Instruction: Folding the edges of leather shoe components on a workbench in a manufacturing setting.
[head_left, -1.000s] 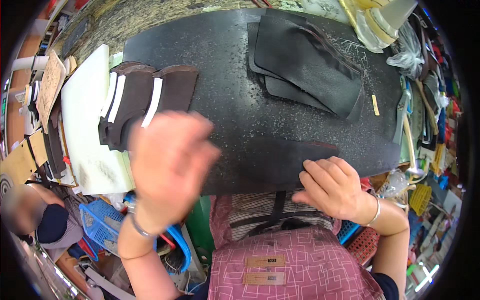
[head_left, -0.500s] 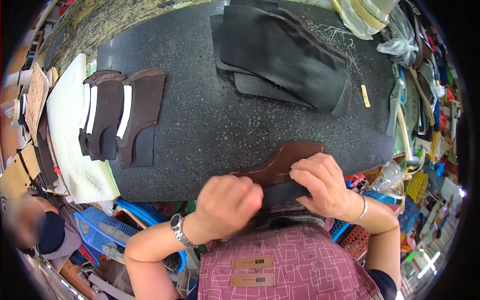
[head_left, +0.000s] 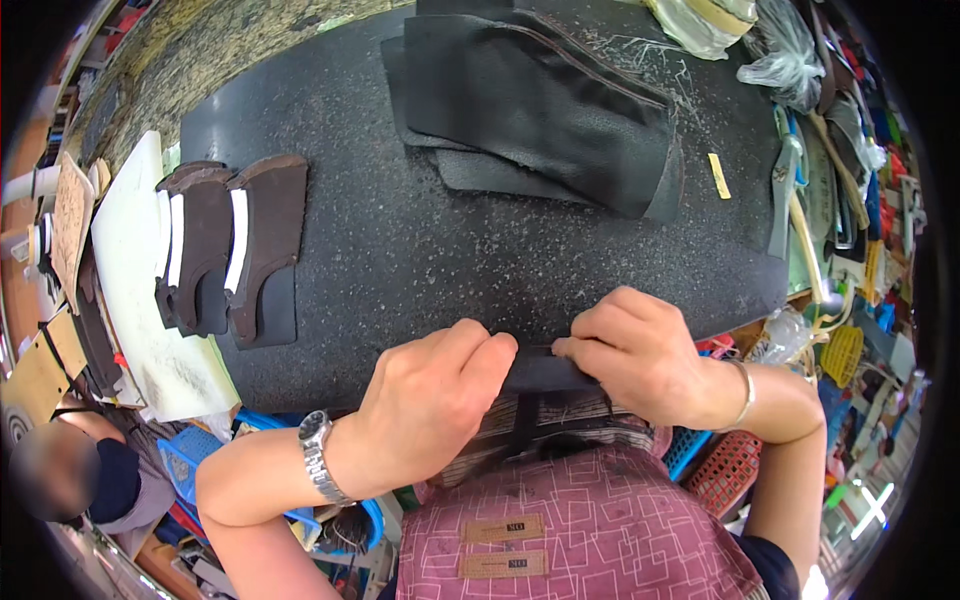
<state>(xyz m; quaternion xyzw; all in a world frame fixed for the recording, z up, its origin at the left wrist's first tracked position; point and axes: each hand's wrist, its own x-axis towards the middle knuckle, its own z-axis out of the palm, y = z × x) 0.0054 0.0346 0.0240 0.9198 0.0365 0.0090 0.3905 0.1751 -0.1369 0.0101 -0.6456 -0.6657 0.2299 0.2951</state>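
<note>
Both hands pinch a dark leather piece at the bench's near edge.
Left hand and right hand have fingers closed on the dark leather piece; brown shoe uppers lie near the bench left edge.

Open tabletop ahead — brown pieces left, black sheets beyond

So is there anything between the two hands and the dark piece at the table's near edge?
Nothing visible. The left hand and the right hand both already touch the dark piece at the near edge of the black table.
</note>
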